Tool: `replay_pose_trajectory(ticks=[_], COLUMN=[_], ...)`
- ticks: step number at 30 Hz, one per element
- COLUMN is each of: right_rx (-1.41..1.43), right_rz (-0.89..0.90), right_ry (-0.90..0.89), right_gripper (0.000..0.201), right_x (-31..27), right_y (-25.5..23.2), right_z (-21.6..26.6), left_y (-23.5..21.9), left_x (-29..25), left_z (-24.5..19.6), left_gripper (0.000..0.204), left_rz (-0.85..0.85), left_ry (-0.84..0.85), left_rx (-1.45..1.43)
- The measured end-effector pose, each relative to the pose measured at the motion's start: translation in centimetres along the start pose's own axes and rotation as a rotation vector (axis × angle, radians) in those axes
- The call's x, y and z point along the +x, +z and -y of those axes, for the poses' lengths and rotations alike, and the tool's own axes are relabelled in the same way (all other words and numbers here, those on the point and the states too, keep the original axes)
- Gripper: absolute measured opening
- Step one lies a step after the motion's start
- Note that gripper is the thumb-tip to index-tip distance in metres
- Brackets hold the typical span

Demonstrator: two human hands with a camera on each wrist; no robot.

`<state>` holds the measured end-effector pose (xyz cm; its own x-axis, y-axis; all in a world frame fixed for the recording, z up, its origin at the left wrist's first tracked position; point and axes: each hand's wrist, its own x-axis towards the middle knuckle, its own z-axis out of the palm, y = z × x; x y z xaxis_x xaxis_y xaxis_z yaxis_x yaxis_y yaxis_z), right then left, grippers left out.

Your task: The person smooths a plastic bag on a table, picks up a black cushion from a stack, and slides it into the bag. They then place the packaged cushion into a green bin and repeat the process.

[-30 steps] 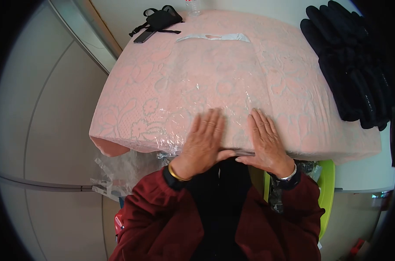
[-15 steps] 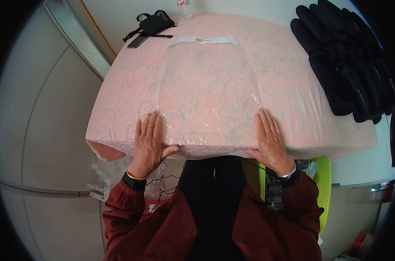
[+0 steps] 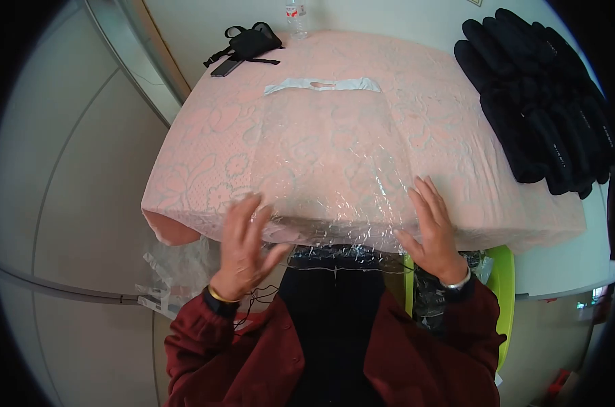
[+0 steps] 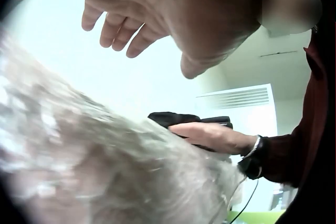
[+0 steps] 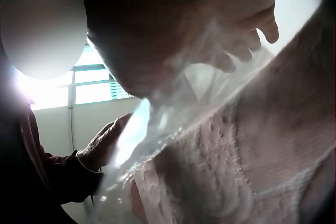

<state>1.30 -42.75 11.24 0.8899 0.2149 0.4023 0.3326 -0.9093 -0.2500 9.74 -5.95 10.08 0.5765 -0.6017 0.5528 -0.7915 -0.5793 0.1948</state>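
Observation:
A clear plastic bag (image 3: 331, 146) with a white handle strip (image 3: 321, 85) lies on the pink patterned tablecloth (image 3: 192, 156), its crinkled near end drooping past the table's front edge. At the bag's near left corner is my left hand (image 3: 243, 247), fingers spread and slightly bent, a little blurred. My right hand (image 3: 433, 234) stands at the near right side, fingers extended and thumb apart. In the left wrist view the left hand (image 4: 157, 8) hovers above the shiny plastic. Film from the bag (image 5: 178, 108) lies against the right hand (image 5: 194, 29) in the right wrist view.
Black padded items (image 3: 538, 102) are piled at the right. A black pouch (image 3: 253, 44), a phone (image 3: 226, 66) and a plastic bottle (image 3: 296, 19) sit at the back left. Beneath the front edge are a green bin (image 3: 505, 298) and loose clear plastic (image 3: 175, 264).
My left hand slid left from beside the right hand, then came up off the bag. The right hand's fingers lifted too. The bag shifted toward me, its near end now over the edge.

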Motion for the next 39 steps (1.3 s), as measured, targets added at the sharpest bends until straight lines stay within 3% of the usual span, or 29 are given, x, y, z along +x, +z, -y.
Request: replay_pose_trajectory(ticks=[4,9,13,17,21,30,33,35,37,39], right_rx=[-0.024,-0.110,-0.085,-0.095,-0.113,-0.100,-0.049,0.024,0.006,-0.040], right_rz=[0.039,0.136,0.196,0.240,0.235,0.221,0.181,0.095,0.071,0.031], right_ry=[-0.045,-0.072,-0.021,-0.005,0.019,-0.043,-0.047,-0.032,-0.038,-0.051], right_gripper=[0.092,0.101,0.112,0.116,0.115,0.107,0.101,0.095,0.094,0.093], right_x=[3.9,4.1,3.3,3.6,3.9,-1.8,-2.8,-2.6,-0.4,2.3], right_y=[3.3,4.4,3.6,3.1,3.3,1.5,1.0,0.8,1.1,1.6], right_z=[2.3,2.0,1.1,0.4,0.3,3.5,2.9,2.2,2.5,3.3], left_y=[5.2,9.6,6.8,4.3,3.3,2.2,1.5,0.8,1.2,2.9], left_x=[6.5,7.8,7.3,5.6,5.0,-1.5,-2.4,-1.8,1.0,4.1], left_z=[-5.8,-5.9,-1.9,4.2,5.6,2.1,2.1,1.5,-0.6,-3.7], left_gripper=[0.090,0.098,0.097,0.100,0.102,0.099,0.096,0.095,0.093,0.090], left_rz=[0.070,0.211,0.318,0.287,0.297,0.149,0.180,0.200,0.105,0.078], left_ry=[0.082,0.139,0.057,-0.045,-0.120,-0.120,-0.109,-0.098,-0.070,-0.034], left_rx=[-0.161,0.001,0.061,0.177,0.226,0.170,0.177,0.186,0.137,-0.101])
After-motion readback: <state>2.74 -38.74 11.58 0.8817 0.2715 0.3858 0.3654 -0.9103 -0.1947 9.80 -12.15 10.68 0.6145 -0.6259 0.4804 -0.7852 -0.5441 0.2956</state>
